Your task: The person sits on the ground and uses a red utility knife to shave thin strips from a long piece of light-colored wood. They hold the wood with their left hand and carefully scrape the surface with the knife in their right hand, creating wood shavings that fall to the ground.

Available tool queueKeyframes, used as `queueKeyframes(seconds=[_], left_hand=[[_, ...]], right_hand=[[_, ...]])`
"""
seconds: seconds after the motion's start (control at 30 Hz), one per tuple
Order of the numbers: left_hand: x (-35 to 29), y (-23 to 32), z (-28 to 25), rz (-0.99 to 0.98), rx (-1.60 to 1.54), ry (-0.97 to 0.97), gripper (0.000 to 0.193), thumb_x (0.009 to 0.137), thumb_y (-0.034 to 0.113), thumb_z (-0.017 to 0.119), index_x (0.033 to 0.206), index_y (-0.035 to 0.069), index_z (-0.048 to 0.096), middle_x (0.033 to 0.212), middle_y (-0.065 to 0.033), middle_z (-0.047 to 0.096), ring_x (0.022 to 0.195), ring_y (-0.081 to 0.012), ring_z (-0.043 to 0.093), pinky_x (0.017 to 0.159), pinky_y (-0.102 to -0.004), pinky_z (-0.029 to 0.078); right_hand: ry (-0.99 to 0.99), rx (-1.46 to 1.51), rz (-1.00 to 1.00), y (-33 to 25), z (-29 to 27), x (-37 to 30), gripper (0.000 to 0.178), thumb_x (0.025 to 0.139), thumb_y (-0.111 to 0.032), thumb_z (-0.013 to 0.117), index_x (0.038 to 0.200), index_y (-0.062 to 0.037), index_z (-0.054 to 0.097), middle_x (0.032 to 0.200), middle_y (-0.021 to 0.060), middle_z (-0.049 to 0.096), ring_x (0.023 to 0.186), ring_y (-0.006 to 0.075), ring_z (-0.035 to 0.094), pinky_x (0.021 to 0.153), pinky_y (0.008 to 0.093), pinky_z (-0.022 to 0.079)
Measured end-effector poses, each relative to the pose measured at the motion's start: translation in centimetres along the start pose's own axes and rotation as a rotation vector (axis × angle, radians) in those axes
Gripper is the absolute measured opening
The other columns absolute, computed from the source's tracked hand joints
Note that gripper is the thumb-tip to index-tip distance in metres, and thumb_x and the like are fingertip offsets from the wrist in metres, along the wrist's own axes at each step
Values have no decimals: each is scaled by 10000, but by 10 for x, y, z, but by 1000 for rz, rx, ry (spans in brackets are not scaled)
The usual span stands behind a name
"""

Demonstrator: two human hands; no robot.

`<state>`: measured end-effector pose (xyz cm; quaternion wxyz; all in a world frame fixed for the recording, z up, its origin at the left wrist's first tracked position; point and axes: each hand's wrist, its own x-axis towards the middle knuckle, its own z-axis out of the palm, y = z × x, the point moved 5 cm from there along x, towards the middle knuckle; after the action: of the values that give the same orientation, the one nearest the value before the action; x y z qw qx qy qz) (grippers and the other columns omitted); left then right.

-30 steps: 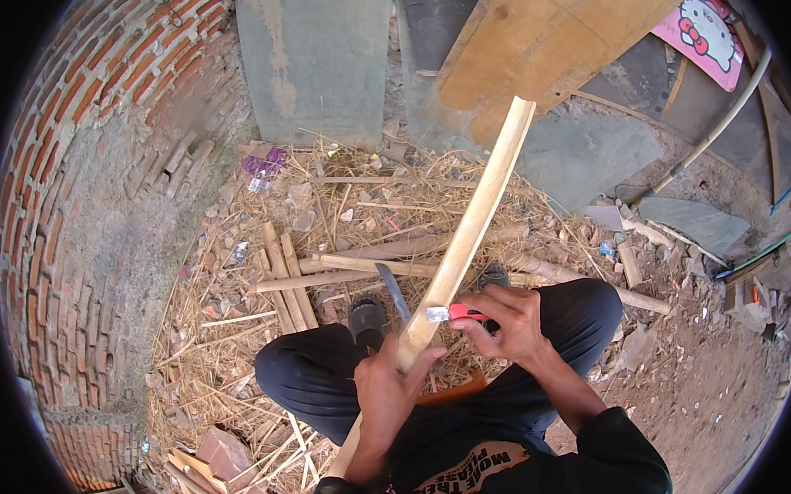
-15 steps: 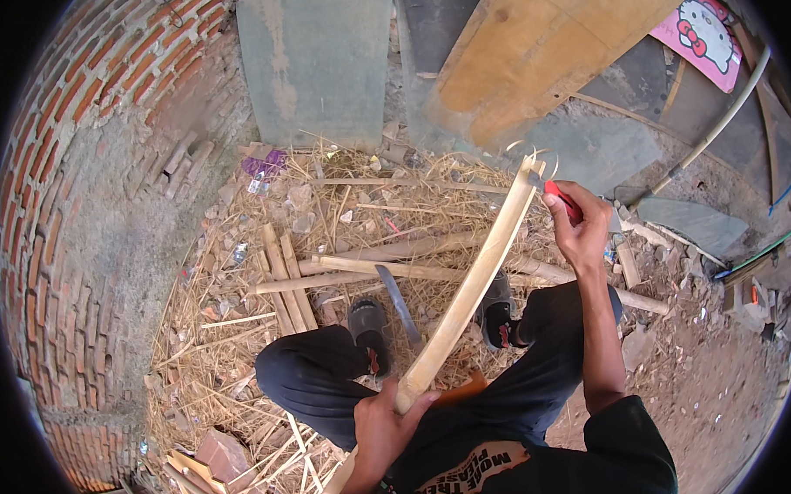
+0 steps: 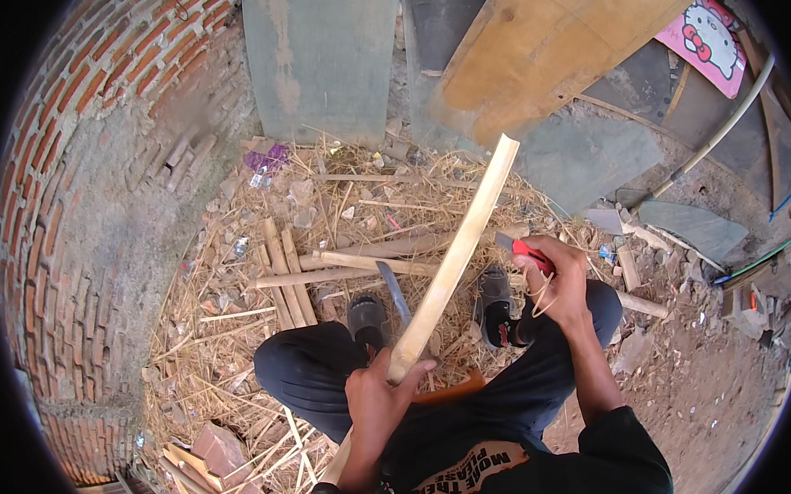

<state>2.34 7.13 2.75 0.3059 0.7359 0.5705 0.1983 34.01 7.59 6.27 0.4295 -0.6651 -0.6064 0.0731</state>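
My left hand (image 3: 375, 401) is closed around the lower end of a long split bamboo strip (image 3: 454, 271), which slants up and away to the right. Held in my right hand (image 3: 558, 274) is a red utility knife (image 3: 532, 253), its short grey blade pointing left, apart from the bamboo. A thin curled shaving (image 3: 544, 297) hangs by the right hand's fingers. Between my feet lies a long curved machete blade (image 3: 394, 292), its lower end hidden near the bamboo.
Cut bamboo pieces (image 3: 287, 278) and poles (image 3: 387, 249) lie on straw-like shavings in front of my feet. A brick wall (image 3: 56, 226) rises at the left. Grey panels (image 3: 319, 66) and a brown board (image 3: 550, 56) lean at the back. A broken brick (image 3: 221, 454) sits lower left.
My right hand with the knife has come down toward me, away from the bamboo's far end. Curled shavings at that end are gone, and the strip has tilted slightly left.
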Motion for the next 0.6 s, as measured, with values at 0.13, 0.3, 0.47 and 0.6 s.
queueKeyframes(seconds=[0.13,0.3,0.47,0.6], left_hand=[[16,16,4,65,-38,43,443,853,377,936,966,-6,744,659,-171,696,598,-353,726,564,-385,540],[24,28,5,106,-54,61,441,846,357,942,972,-15,739,679,-174,710,615,-360,734,567,-384,544],[24,25,11,102,-78,72,499,857,463,903,1009,18,738,679,-180,711,624,-395,726,579,-444,552],[25,21,12,104,-96,50,522,867,502,885,1027,27,739,679,-184,712,636,-410,728,581,-466,558]], right_hand=[[-80,78,-171,-30,35,-31,264,887,-277,887,1055,-87,810,932,75,793,702,243,758,608,344,588],[-106,102,-208,-40,56,-53,247,876,-293,884,1047,-131,812,853,31,755,653,216,730,563,335,561],[-104,60,-207,-48,63,-58,252,841,-274,860,1055,-150,812,824,31,737,635,229,718,570,351,567],[-106,54,-195,-49,61,-54,240,833,-261,863,1043,-152,821,808,26,733,627,229,714,568,348,563]])
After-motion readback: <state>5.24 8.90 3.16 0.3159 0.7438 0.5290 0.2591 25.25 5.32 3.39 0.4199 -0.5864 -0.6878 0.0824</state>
